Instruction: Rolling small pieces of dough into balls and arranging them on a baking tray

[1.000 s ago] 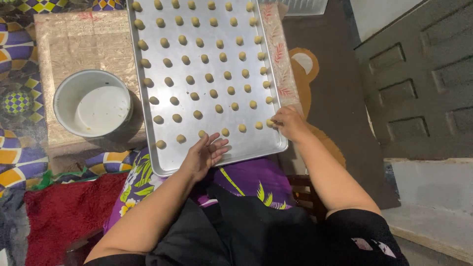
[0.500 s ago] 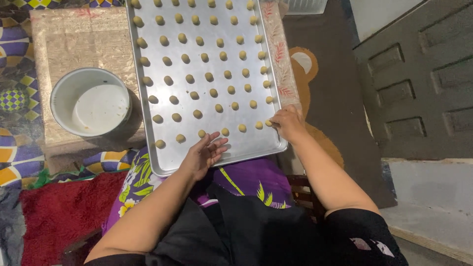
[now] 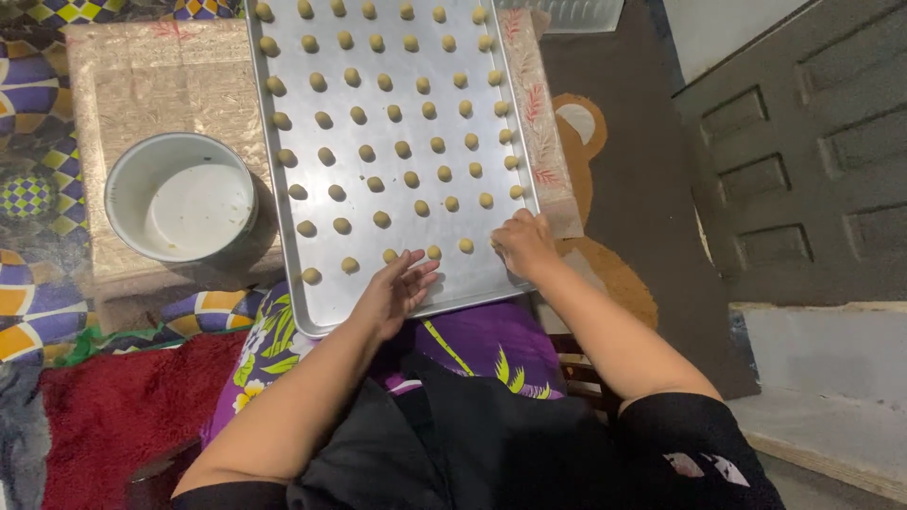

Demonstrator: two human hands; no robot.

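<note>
Far left of the frame: a patterned mat (image 3: 28, 189) in purple, yellow and blue, with a red cloth (image 3: 113, 416) along the lower left. Just right of that, on a low counter (image 3: 151, 85) with a pale, shiny cover, a white bowl (image 3: 179, 203), nothing in it but a thin smear. Centre: a large metal tray (image 3: 397, 161), tilted slightly, its near edge over a purple flowered cloth (image 3: 472, 340) on the lap, dotted with neat rows of small dough balls (image 3: 383, 219). Lower centre: left hand (image 3: 395, 291) lying flat on the tray's near rim, fingers spread, holding nothing. Right of it: right hand (image 3: 522, 244) at the tray's near right corner, fingertips curled down at the last row; grip hidden, cannot tell whether pinching a ball. Further right: a dark rug with a bear picture (image 3: 605, 189), then a dark panelled door (image 3: 803, 161).
</note>
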